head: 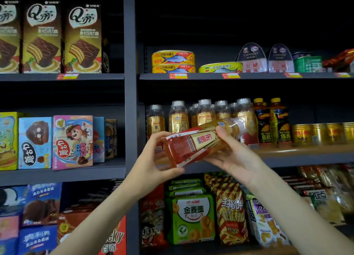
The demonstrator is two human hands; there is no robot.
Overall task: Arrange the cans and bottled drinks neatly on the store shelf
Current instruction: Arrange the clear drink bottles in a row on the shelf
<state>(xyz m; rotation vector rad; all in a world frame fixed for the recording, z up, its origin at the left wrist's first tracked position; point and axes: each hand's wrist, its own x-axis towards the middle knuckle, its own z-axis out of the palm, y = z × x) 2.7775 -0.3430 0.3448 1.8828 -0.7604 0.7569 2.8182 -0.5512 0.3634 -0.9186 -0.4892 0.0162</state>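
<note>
Both hands, left hand [153,164] and right hand [232,155], curl fingers round a tilted bottle [199,142] before the shelf edge [306,156]

"CANNED HAM" on ham tin [251,58]

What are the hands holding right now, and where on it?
A tilted drink bottle: left hand grips its base, right hand its upper body.

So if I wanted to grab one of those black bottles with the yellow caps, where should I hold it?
Probably round the shoulder, just under the yellow cap, coming straight in from the front. The black bottles stand upright at the shelf's front edge, with gold-labelled bottles close on one side and gold cans on the other, so the sides look too crowded for fingers.
</note>
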